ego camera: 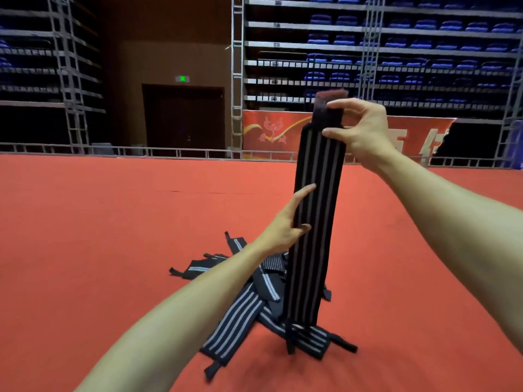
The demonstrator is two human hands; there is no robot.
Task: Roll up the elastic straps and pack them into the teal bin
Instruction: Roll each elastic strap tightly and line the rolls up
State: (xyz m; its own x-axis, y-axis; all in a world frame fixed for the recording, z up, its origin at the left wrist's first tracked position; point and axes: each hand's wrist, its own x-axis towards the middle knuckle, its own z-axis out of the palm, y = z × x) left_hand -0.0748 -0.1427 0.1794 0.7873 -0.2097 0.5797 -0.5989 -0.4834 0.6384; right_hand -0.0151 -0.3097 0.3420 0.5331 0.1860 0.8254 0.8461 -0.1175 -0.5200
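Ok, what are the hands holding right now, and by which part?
One striped elastic strap, hanging upright. The right hand pinches its top end, at the dark tab; the left hand grips its left edge, partway down.

red floor mat (85, 222), blue stadium seats (424, 26), red banner (271, 134), dark doorway (184, 117)

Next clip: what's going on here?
A person holds one dark striped elastic strap up so that it hangs full length, not yet rolled. The right hand pinches its top end, and the left hand grips its edge about midway. More straps lie in a loose pile on the red floor. No teal bin is in view.
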